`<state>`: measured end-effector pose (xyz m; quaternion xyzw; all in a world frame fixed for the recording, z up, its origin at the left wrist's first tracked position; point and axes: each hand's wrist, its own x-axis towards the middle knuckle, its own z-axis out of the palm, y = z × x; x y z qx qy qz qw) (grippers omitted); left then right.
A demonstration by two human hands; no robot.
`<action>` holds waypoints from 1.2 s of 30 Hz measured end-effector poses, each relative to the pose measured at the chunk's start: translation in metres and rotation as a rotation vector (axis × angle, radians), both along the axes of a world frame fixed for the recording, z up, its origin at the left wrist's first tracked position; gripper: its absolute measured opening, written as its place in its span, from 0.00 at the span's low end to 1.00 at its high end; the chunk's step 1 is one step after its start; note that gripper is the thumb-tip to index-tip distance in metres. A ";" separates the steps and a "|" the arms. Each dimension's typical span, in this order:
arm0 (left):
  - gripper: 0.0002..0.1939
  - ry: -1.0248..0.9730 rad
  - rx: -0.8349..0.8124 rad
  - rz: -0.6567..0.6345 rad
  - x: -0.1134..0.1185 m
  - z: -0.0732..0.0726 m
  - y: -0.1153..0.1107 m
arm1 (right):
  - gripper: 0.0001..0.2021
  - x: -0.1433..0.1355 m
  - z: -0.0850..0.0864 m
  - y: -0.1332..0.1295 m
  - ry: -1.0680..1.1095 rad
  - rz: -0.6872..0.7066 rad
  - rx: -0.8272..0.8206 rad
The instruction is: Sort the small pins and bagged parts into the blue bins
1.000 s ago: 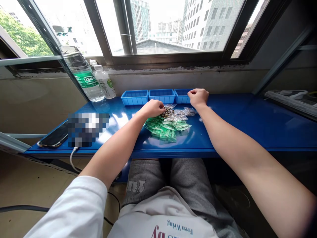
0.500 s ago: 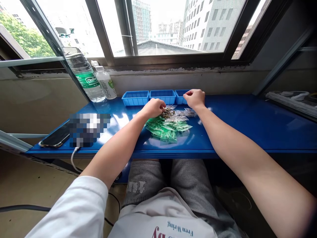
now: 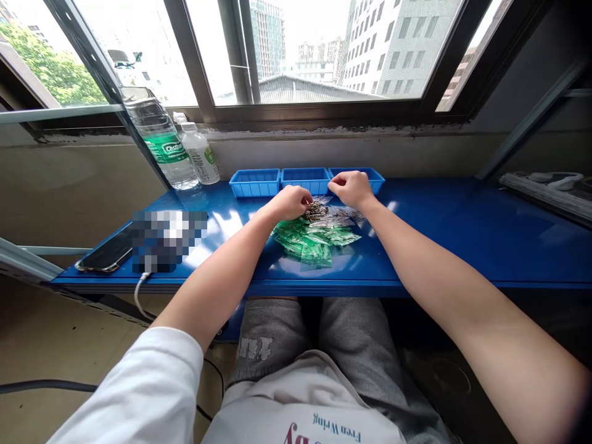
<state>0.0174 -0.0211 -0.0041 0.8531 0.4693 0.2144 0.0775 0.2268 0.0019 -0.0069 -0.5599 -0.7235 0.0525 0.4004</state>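
Note:
My left hand [image 3: 293, 203] rests at the left side of a heap of small brass-coloured metal pieces [image 3: 316, 211], fingers curled down and closed; what they pinch is hidden. Over the front of the right blue bin [image 3: 377, 179] hangs my right hand [image 3: 352, 189], thumb and fingertips pressed together, and anything between them is too small to make out. Clear plastic bags [image 3: 337, 217] lie beside the metal pieces. Nearer to me spreads a pile of green plastic bags [image 3: 305, 243]. The middle blue bin [image 3: 305, 180] stands just behind my hands.
A left blue bin [image 3: 254, 183] completes the row along the wall. A large water bottle [image 3: 161, 142] and a smaller white bottle [image 3: 200, 154] stand at the back left. A phone [image 3: 105, 250] and a blurred-out object with a white cable [image 3: 139, 293] lie at left on the blue table [image 3: 462, 228].
My right hand has moved left and slightly down, from over the right bin toward the middle bin and the heap. My left hand stays by the metal pieces.

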 end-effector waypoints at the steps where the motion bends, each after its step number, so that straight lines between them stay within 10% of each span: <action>1: 0.14 -0.006 0.000 -0.001 0.000 0.000 -0.001 | 0.07 -0.002 0.000 -0.002 -0.010 0.052 -0.006; 36: 0.06 -0.483 0.149 0.015 0.004 0.006 -0.001 | 0.18 -0.015 -0.001 -0.011 0.116 0.506 -0.109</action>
